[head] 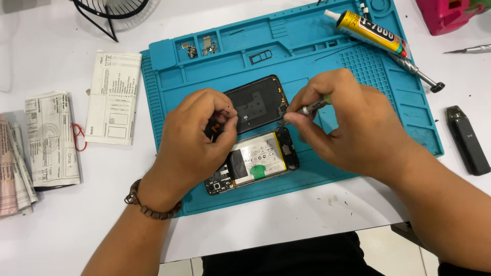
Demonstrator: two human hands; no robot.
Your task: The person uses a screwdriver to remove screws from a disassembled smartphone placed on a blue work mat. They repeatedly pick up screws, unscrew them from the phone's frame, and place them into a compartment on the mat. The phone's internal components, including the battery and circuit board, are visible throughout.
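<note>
An opened phone [263, 158] with its white battery showing lies on a blue repair mat [307, 66]. Its black back cover [258, 102] lies just behind it. My left hand [197, 138] rests on the phone's left half, fingers pinched on a small dark and orange part. My right hand [340, 125] holds a thin screwdriver [307, 109], its tip pointing at the phone's upper right corner near the cover.
A yellow glue tube [368, 31] and a metal tool [417, 71] lie at the mat's back right. Small metal parts [202, 47] sit in mat compartments. Folded papers [112, 97] lie left, a dark slim device [468, 139] right, a pink box [447, 13] at the far right.
</note>
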